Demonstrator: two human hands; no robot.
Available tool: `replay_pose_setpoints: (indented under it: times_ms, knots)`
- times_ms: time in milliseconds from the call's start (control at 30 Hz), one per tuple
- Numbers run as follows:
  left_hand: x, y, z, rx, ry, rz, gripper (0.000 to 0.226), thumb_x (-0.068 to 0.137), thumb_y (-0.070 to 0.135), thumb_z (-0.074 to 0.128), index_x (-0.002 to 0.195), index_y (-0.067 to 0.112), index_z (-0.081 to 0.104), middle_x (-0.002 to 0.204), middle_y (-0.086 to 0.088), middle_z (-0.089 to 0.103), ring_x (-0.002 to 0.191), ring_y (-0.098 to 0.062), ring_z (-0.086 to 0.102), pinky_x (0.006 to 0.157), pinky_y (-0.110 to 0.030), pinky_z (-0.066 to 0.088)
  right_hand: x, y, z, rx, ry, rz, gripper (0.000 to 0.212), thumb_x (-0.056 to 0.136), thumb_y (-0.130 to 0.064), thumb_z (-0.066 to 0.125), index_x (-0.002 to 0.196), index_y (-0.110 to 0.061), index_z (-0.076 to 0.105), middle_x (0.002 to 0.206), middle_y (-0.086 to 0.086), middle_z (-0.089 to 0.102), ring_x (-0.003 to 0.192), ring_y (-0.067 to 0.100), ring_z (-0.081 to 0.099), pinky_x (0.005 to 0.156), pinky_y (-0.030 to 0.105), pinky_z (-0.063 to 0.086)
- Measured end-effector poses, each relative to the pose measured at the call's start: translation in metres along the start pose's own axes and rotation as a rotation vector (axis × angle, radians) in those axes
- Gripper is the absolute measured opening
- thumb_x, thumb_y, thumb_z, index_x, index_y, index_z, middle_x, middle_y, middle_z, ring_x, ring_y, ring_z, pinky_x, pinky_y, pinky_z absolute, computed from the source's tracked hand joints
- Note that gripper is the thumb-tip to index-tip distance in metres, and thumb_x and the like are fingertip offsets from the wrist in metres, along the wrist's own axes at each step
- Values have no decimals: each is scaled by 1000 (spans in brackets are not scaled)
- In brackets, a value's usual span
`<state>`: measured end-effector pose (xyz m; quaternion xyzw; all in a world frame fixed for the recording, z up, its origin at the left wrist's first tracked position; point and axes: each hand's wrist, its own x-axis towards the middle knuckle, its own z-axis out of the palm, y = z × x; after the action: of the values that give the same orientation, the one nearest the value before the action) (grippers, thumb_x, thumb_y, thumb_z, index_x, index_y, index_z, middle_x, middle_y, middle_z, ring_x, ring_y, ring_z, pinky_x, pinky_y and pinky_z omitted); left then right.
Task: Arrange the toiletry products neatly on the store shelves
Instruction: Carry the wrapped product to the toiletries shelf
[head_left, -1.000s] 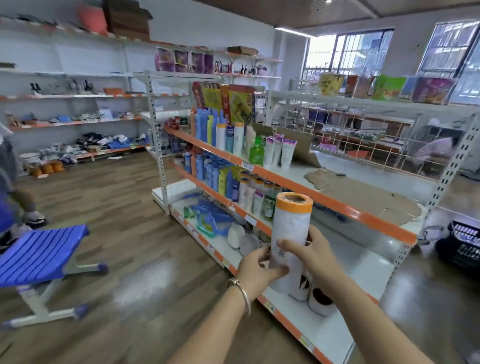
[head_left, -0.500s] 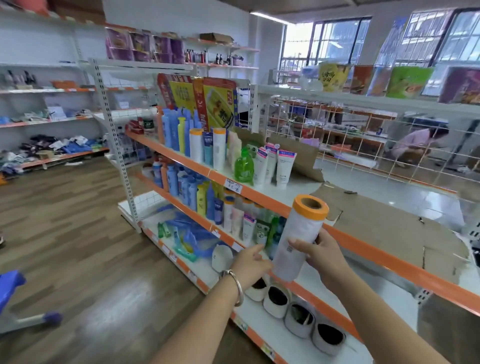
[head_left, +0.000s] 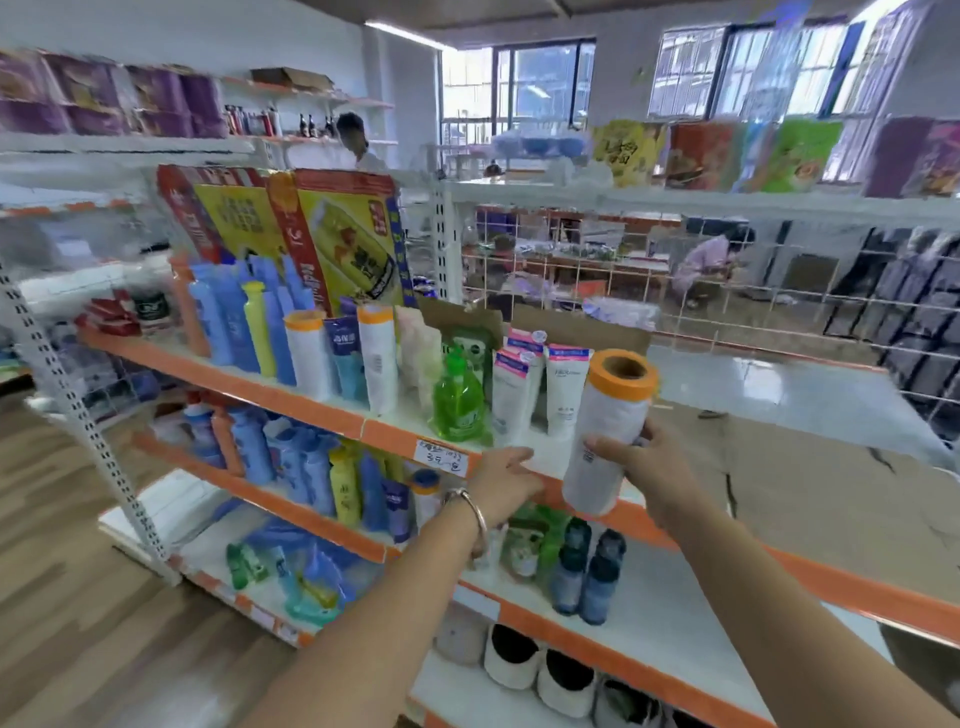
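Observation:
My right hand grips a white roll with an orange top, held tilted just above the front edge of the upper shelf. My left hand, a bracelet on its wrist, is off the roll, fingers apart, at the shelf's orange front lip. On that shelf stand white tubes with pink caps, a green pump bottle, two similar white rolls and blue bottles.
The middle shelf carries blue and yellow bottles and two dark bottles. White pots sit on the bottom shelf. Flattened cardboard lies on the upper shelf to the right. A wire grid backs the shelving. People are in the background.
I have moved closer to the shelving. The roll rose from low beside the bottom shelf to the upper shelf's edge. My left hand came off the roll.

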<state>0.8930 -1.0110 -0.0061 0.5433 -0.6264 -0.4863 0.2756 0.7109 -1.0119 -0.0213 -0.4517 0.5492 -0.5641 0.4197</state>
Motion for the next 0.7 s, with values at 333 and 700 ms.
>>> replay_pose_setpoints:
  times_ms: [333,700]
  knots:
    - [85,10,-27,-72,135,12,47,86,3,55,132,9,49,133,-12,54,121,-24,52,87,-26,42,80,11,18,-83,46,19,54,68,-10,81,116,-17,58,115,6,65,107,32,59,90,49,50]
    - [131,2,-31,-62,294,36,42,83,1,57,124,10,54,129,-10,58,118,-23,55,95,-30,45,115,27,26,-171,36,5,57,75,-20,77,125,-22,50,115,-3,61,107,21,57,88,39,47]
